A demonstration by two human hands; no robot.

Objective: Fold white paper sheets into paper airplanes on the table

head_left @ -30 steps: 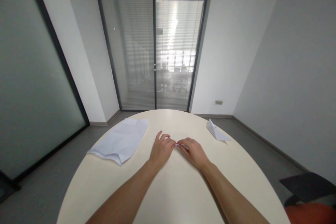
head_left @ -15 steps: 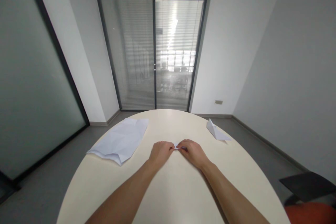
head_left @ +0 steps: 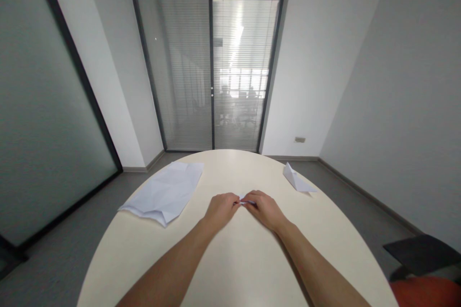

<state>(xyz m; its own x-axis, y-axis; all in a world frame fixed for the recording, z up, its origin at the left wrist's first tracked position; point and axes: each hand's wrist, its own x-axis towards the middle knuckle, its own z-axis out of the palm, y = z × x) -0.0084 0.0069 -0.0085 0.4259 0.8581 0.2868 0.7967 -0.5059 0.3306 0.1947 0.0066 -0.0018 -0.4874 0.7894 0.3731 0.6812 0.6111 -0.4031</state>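
Just beyond the middle of the pale table (head_left: pixel 230 259), a small folded piece of white paper (head_left: pixel 242 201) is pinched between both hands. My left hand (head_left: pixel 222 208) has its fingers closed on the paper's left side. My right hand (head_left: pixel 264 208) grips the right side, thumb below and fingers curled over the top. Most of the paper is hidden by the fingers, and only a bit of it shows between them. Several crumpled white sheets (head_left: pixel 169 189) lie to the left. At the right stands a folded white paper shape (head_left: pixel 297 181) with a raised point.
The round table's far edge faces a glass door (head_left: pixel 212 72) with blinds. A chair with a black part (head_left: pixel 423 254) and a red seat (head_left: pixel 427 292) is at the lower right, beyond the table's edge. A frosted glass panel (head_left: pixel 46 105) stands on the left.
Both hands stay in nearly the same place, with the paper still between them. The left fingers have shifted very slightly. The other papers have not moved.
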